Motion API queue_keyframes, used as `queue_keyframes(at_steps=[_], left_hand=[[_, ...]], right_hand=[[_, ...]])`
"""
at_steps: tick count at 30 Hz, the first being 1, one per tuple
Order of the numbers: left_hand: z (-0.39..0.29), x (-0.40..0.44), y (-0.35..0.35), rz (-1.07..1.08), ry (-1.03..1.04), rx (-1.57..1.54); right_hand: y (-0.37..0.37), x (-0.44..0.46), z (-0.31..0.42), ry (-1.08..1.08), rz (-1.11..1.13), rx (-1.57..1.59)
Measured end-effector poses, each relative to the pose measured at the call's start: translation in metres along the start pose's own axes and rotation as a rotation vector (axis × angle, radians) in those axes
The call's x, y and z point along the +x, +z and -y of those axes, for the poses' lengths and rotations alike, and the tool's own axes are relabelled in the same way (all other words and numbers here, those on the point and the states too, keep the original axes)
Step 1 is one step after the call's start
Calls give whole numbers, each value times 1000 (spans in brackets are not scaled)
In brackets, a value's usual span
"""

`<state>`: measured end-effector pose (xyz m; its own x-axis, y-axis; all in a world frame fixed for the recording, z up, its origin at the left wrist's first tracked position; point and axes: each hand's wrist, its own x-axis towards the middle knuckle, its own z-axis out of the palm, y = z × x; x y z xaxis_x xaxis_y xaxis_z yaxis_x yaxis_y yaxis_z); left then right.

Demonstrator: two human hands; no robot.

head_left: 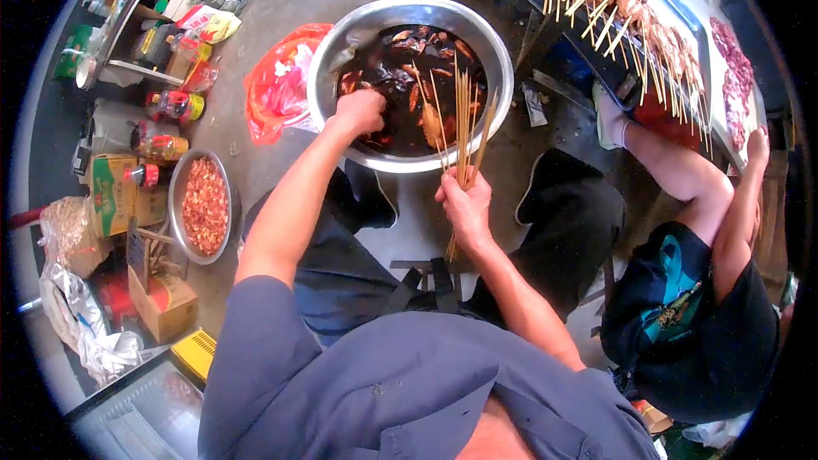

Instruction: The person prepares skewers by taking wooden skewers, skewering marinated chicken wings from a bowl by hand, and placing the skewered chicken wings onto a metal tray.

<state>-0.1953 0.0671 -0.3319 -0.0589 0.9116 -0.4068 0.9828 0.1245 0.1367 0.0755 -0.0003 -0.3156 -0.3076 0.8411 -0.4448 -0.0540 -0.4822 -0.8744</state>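
A wide metal basin (pixel 504 94) on the floor holds dark liquid (pixel 358 132) with reddish-brown pieces floating in it. My left hand (pixel 362 112) reaches over its left side, fingers curled down at the liquid; the fingertips and anything in them are hidden. Closed around a bundle of wooden skewers (pixel 464 119), my right hand (pixel 467 200) is at the basin's near rim. The skewers point up and away over the liquid. At the bundle's left side, a piece of brownish meat (pixel 432 125) is threaded on skewers.
A red plastic bag (pixel 264 102) lies left of the basin. Farther left are a metal bowl of chopped reddish food (pixel 204 209), bottles (pixel 175 106) and cardboard boxes (pixel 162 302). Skewered meat fills a tray (pixel 694 38) at upper right. Another person (pixel 682 315) sits at the right.
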Motion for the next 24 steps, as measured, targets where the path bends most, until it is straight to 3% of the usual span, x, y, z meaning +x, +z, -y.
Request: queue_keyframes(at_steps=[2,5,7,8,10,11,14,17,21,24], left_hand=[[3,-5,18,-75,36,94],[6,1,26,2,18,85],[7,6,26,-69,-7,-151],[9,10,22,-1,-57,-332],[14,16,12,165,-152,-960],[6,12,2,130,-144,-1255],[-2,6,-23,152,-184,-1605],[-4,2,-34,164,-34,-1810],[-5,3,-34,76,51,-1865],[-4,5,-35,11,5,-1858]], right_hand=[[0,0,0,-4,3,0],[0,-1,0,-36,-7,14],[-1,-1,-2,-28,-15,-2],[-2,-1,-2,-27,-16,-2],[-2,0,-2,-33,-19,-6],[-1,0,-2,-34,-18,-5],[-1,0,-1,-21,-9,-9],[1,-4,2,-7,5,22],[3,-4,1,-24,31,18],[3,-3,-3,-36,43,-25]])
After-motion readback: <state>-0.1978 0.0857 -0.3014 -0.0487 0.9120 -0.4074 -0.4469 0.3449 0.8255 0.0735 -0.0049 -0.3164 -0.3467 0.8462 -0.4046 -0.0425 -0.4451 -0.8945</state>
